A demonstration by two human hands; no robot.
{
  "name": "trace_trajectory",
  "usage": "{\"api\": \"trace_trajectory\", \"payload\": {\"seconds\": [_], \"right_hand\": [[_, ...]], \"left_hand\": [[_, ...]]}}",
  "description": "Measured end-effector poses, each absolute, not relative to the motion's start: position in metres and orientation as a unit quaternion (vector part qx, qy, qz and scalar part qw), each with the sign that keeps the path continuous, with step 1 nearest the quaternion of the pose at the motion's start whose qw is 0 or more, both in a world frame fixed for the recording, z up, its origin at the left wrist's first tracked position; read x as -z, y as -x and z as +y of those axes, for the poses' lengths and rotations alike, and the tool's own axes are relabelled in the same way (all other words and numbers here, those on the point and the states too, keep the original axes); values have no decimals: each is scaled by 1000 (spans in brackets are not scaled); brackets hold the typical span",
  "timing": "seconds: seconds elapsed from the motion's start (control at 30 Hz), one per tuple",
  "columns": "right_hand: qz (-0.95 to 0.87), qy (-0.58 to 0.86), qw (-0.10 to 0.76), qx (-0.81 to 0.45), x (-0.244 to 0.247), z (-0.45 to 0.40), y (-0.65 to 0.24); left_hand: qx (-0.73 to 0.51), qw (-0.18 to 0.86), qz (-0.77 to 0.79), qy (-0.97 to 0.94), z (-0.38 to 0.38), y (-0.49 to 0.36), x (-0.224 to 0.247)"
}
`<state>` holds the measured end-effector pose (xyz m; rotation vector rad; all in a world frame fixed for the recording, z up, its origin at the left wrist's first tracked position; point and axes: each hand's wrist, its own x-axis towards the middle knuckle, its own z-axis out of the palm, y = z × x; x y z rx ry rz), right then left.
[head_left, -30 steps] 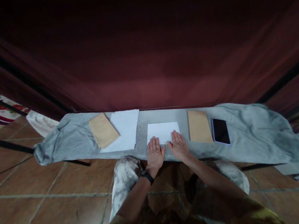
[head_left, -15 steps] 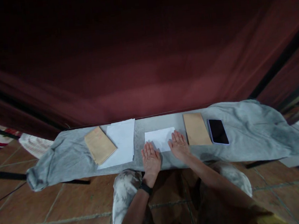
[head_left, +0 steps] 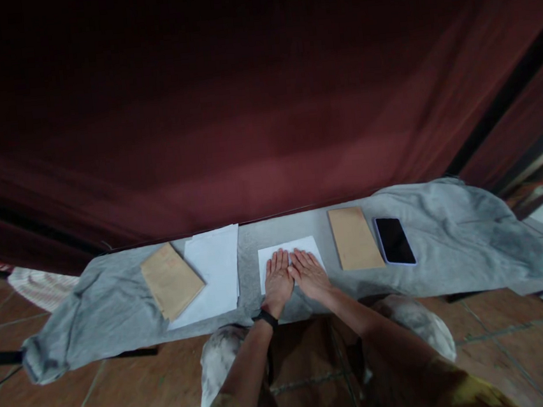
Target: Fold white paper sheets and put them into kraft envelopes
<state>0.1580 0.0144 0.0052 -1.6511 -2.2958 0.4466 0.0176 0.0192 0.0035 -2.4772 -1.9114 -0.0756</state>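
A small white sheet of paper [head_left: 267, 255] lies on the grey cloth in front of me. My left hand [head_left: 279, 281] rests flat on its middle, fingers stretched forward, a black band on the wrist. Beside it, my right hand [head_left: 309, 273] also lies flat on the paper, palm down. The two hands touch or nearly touch along their inner edges, and neither grips anything. To the right is a brown envelope-like piece [head_left: 355, 238]. Larger white sheets [head_left: 217, 266] lie to the left, partly under another brown piece [head_left: 172, 280].
A phone with a dark screen [head_left: 395, 241] lies right of the right-hand brown piece. Grey cloth [head_left: 457, 237] covers the narrow bench, bunched at both ends. A dark red surface [head_left: 268, 165] rises behind it. My knees are at the front edge, above a tiled floor.
My hands have come together over the middle of the small white paper from its left and right sides. The view has shifted and tilted slightly.
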Motion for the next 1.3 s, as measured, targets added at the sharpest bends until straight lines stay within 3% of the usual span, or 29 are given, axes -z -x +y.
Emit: {"api": "trace_trajectory", "payload": {"seconds": [0.7,1.1,1.3], "right_hand": [[-738,643,196,-60,28,41,-163],[-693,701,157,-62,23,46,-168],[-677,711,188,-33,25,46,-170]], "left_hand": [[70,21,-678,731,45,-23,4],[118,58,-723,678,38,3,12],[127,66,-745,651,33,7,11]]}}
